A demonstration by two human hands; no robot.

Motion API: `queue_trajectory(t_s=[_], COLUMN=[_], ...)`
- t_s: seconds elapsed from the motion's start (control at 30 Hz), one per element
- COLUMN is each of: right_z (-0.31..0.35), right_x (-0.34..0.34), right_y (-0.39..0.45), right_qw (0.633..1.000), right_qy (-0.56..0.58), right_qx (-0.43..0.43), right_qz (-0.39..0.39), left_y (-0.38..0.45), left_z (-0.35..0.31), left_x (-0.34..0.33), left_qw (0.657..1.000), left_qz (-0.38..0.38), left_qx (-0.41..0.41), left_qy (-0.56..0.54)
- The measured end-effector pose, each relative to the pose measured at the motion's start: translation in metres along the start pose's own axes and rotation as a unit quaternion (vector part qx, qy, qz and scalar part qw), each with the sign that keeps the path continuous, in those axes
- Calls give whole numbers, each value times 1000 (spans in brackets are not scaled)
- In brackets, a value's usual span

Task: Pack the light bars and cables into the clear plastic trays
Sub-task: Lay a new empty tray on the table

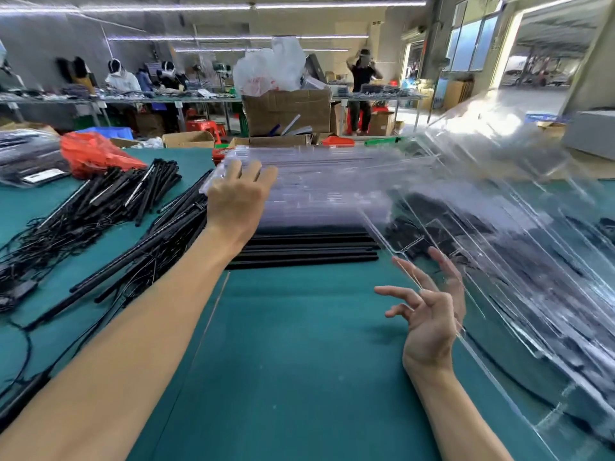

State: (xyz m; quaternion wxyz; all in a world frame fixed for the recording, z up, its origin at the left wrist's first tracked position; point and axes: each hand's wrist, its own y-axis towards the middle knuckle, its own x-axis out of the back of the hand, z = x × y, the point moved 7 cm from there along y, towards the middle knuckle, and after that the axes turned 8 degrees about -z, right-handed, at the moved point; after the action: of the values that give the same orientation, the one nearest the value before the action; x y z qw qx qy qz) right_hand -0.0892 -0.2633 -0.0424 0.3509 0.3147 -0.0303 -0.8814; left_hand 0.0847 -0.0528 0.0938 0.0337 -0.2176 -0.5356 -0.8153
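Strip lights (166, 7) above long workbenches (133, 100); tall windows (472, 41) right.

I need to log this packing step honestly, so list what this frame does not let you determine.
Head view only:
- Tilted clear plastic tray: motion-blurred; its compartments are unreadable, and its far part runs off the right edge.
- Right hand: fingers spread at the tray's edge; contact unclear.
- Flat stack of clear trays: count unreadable; left hand covers one corner.
- Row of black light bars: the stack hides the far bars.
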Motion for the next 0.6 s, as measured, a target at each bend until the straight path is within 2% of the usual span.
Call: queue_trajectory(t_s=[0.1,0.2,0.37,0.5,0.6], right_z=[2,3,2,-1,-4], right_x=[1,-2,-5,-1,0], right_y=[-1,-2,-3,-1,1], right_qw=[1000,999,999,999,999], right_qy=[-7,-25,-42,-47,-47], right_qx=[12,20,19,12,8], right_qz=[-9,-4,3,-6,0], left_y=[-6,-15,-32,-35,-33], left_z=[6,6,-4,-10,-9], left_x=[-10,-33,-66,-79,-84], left_qw=[999,992,976,958,953], left_qz=[32,121,218,273,272], left_qx=[8,18,-2,14,30], left_qy=[23,5,4,-84,-133])
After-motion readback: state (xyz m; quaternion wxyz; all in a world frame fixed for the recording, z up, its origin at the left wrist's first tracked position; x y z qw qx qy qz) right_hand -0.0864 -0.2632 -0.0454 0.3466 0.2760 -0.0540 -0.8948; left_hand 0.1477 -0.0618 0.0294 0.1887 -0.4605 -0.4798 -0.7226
